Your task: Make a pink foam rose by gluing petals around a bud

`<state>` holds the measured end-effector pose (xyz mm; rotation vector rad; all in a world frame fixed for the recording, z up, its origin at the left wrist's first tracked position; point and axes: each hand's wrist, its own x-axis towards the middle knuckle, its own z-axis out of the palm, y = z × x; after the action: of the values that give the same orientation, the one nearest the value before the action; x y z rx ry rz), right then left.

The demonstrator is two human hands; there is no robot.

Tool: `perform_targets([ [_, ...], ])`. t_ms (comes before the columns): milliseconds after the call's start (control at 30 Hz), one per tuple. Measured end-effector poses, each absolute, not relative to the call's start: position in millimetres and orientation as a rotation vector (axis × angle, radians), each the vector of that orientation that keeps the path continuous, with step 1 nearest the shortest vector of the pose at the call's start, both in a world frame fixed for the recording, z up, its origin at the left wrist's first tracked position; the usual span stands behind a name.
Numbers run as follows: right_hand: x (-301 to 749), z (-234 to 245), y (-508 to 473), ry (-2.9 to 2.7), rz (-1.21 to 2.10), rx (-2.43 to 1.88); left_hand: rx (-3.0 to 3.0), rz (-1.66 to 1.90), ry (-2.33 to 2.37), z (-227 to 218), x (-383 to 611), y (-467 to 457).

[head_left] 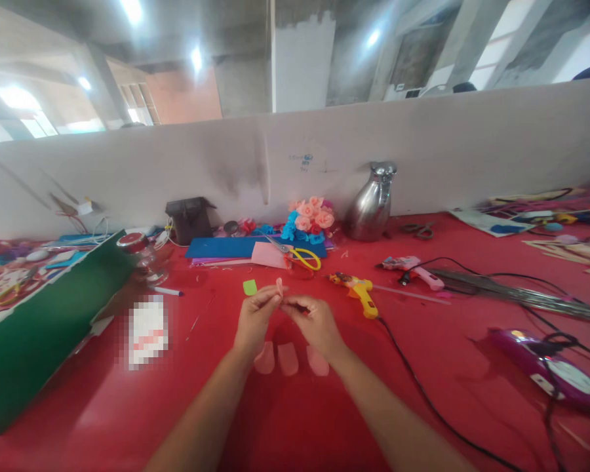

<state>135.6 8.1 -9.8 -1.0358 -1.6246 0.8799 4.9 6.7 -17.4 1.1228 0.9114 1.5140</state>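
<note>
Both my hands meet above the red table. My left hand is closed in a pinch on a small pink foam piece that sticks up between the fingertips. My right hand is closed too, its fingertips touching the same pink piece from the right. Three pink foam petals lie flat on the table just below my wrists. A small green foam piece lies just left of my left hand.
A yellow glue gun with a black cord lies right of my hands, a pink glue gun beyond it. Yellow-handled scissors, foam sheets, foam flowers and a metal jug stand behind. A green box sits left, a purple device right.
</note>
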Motion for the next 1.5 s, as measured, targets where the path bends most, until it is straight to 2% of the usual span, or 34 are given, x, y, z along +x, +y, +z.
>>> perform_targets([
  [600, 136.1, -13.4, 12.6, -1.603, 0.991, -0.959, 1.126, 1.536, 0.918, -15.5, 5.6, 4.5],
  [1133, 135.9, -13.9, 12.5, -1.589, 0.933, -1.000, 1.266, 1.550, 0.971, -18.7, 5.4, 6.4],
  [1300, 136.0, -14.7, 12.5, -1.614, 0.945, -1.035, 1.151, 1.459, 0.934, -18.0, 5.0, 7.0],
  [1500, 137.5, -16.6, 13.7, -1.659, 0.932, -1.122, 0.717, 1.500, 0.812, -13.3, -10.9, 14.5],
])
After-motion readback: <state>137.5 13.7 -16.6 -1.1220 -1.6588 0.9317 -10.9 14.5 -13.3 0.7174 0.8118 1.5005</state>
